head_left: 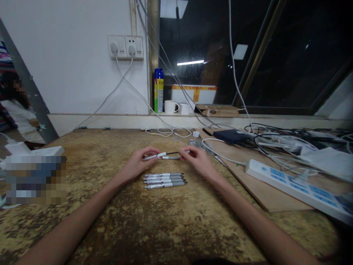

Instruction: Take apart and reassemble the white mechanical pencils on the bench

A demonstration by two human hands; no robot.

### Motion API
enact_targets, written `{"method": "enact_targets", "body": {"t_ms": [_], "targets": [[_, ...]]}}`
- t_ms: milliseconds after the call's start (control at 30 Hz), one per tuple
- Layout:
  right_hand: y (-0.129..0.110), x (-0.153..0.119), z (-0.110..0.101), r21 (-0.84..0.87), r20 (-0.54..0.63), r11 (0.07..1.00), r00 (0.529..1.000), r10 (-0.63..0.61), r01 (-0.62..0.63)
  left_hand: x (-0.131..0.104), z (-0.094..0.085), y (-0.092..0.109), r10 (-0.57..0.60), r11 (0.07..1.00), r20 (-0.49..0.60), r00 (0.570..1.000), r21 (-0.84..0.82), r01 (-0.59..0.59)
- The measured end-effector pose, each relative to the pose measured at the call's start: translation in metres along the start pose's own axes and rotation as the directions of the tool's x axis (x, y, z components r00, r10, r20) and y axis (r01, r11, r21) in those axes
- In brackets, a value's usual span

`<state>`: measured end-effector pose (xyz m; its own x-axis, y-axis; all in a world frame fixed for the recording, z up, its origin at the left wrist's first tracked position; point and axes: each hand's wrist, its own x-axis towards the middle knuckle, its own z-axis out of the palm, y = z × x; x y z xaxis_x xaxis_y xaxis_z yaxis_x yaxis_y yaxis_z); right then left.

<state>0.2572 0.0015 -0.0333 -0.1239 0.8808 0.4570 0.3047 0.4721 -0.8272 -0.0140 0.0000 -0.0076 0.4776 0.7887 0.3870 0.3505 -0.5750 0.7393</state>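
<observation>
Between the thumb and fingers of my left hand (139,160) is a white pen barrel (162,155), tilted slightly up to the right. A thin dark pen refill (173,152) runs from the barrel's end to my right hand (195,157). My right fingers are pinched around the refill's far end, and a small grey piece shows at their tips. Just below the refill lies another white-and-grey pen (170,158), partly covered by my fingers. Nearer to me, several clear-and-grey pens (165,179) lie side by side on the worn table (154,224), tips to the right.
To the right, a white power strip (292,186) lies across a brown board (264,191) beside tangled cables (275,136). A plastic bag (202,145) lies behind my right hand. A spray can (159,90) and white mug (171,106) stand on the sill. At far left is a person (20,114).
</observation>
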Motion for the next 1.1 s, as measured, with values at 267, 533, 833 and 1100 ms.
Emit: {"method": "enact_targets", "body": {"t_ms": [267, 533, 833, 1100], "targets": [[-0.009, -0.005, 0.012, 0.076, 0.006, 0.997, 1.000, 0.005, -0.005, 0.000, -0.001, 0.001, 0.004, 1.000, 0.021, 1.000, -0.013, -0.003], [-0.008, -0.008, 0.016, 0.052, 0.034, 0.998, 0.999, 0.042, -0.044, -0.001, -0.001, 0.003, -0.032, 0.999, 0.009, 0.999, 0.019, 0.032], [-0.007, -0.007, 0.017, 0.068, 0.014, 0.994, 0.997, 0.080, -0.081, -0.001, 0.002, 0.002, -0.031, 0.999, -0.007, 0.999, 0.022, 0.032], [-0.007, -0.002, 0.010, 0.174, -0.043, 0.973, 0.986, 0.159, -0.150, 0.000, 0.000, -0.001, -0.019, 1.000, -0.023, 1.000, 0.004, 0.019]]}}
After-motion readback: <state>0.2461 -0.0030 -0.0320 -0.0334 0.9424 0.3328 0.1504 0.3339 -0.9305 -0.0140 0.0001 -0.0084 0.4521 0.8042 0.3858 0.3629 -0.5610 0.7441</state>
